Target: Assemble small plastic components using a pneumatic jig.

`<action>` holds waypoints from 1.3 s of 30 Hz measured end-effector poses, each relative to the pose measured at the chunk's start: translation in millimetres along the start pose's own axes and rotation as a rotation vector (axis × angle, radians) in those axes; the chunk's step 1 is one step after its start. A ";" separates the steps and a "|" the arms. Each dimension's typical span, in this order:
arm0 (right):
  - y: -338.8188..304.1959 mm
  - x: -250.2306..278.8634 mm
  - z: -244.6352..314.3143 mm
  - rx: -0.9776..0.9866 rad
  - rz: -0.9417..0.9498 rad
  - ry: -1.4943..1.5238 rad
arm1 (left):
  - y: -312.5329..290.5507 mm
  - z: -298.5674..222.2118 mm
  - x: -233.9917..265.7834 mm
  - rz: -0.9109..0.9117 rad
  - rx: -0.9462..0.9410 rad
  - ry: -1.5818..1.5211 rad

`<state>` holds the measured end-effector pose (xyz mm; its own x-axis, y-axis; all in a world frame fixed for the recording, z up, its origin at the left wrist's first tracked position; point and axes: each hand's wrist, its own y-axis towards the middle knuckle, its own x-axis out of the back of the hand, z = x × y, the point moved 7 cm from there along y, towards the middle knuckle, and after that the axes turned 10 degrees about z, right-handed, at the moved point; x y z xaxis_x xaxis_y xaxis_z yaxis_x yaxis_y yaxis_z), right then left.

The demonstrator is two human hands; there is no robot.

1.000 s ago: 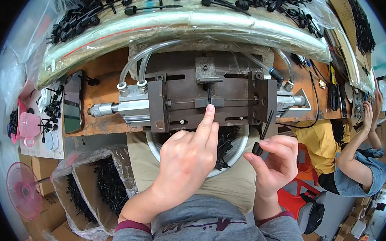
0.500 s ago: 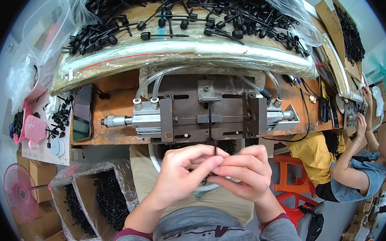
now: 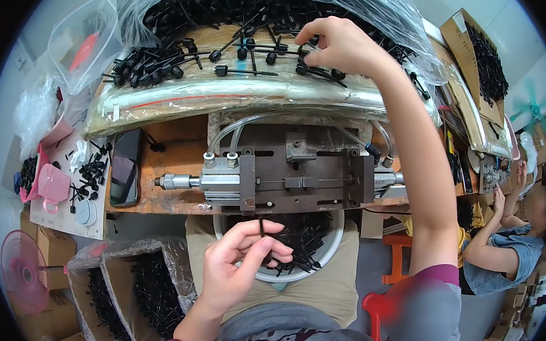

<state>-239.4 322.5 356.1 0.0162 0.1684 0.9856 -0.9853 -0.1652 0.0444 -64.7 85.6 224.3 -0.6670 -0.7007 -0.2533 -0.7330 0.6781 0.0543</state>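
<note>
My left hand [image 3: 245, 264], over my lap, is closed on a thin black rod-like part [image 3: 262, 229] that stands up between its fingers. My right hand [image 3: 343, 46] reaches far forward over a heap of black plastic parts [image 3: 177, 15], each a thin stem with a thicker head. Its thumb and index finger are apart, close to a few of these parts [image 3: 320, 72]. Below my left hand, a round white basket [image 3: 336, 245] on my lap holds many similar black parts. Between basket and heap stands a dark metal fixture [image 3: 274, 186] with silver cylinders at both sides.
Clear air hoses [image 3: 244, 122] arch from the fixture. A phone [image 3: 125, 168] and a pink cup [image 3: 54, 182] lie to the left. Plastic-lined boxes [image 3: 130, 294] of black parts stand lower left, beside a pink fan [image 3: 25, 270]. Another person [image 3: 500, 243] works at the right.
My right hand has left my left hand and swung forward and up to the heap. The left hand has moved slightly left, keeping the black part. The basket's contents now show.
</note>
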 end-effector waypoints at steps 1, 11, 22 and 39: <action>2.1 0.5 2.4 0.014 0.053 -0.065 | -2.8 -0.7 5.8 -0.017 -0.011 0.043; 16.6 -12.3 1.1 -0.121 0.211 -0.456 | -1.0 -11.3 0.9 0.019 -0.133 0.285; 13.5 -16.9 -0.1 -0.095 0.314 -0.187 | -2.7 -9.0 0.4 -0.002 -0.145 0.303; -10.9 14.9 -15.3 0.207 -0.178 0.695 | -2.7 -1.0 5.8 -0.111 -0.193 0.075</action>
<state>-231.0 341.6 367.8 -0.0066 0.7740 0.6331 -0.9247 -0.2458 0.2909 -66.7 79.5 223.6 -0.5839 -0.7879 -0.1955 -0.8093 0.5462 0.2160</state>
